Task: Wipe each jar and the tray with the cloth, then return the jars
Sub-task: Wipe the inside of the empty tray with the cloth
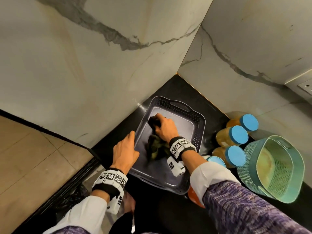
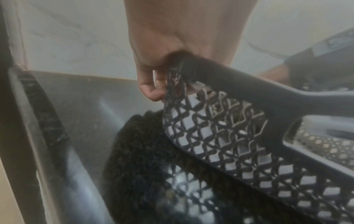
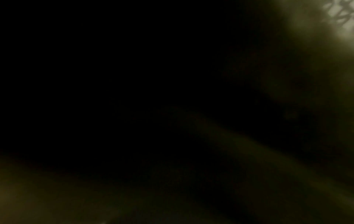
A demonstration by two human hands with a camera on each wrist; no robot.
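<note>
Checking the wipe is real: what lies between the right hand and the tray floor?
The cloth, bunched under the right hand on the tray; head view shows it.

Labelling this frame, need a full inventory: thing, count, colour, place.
tray: 1, dark grey, lattice walls, on the black counter in the corner
cloth: 1, dark olive and black, inside the tray under the right hand
jars: 4 seen, amber with blue lids, on the counter right of the tray; nearest mostly hidden by the forearm
basket: 1, teal-green mesh, right of the jars
orange object: 1, partly hidden under the right forearm, unclear what
left hand: grips the tray's left rim
right hand: presses the cloth onto the tray floor
</note>
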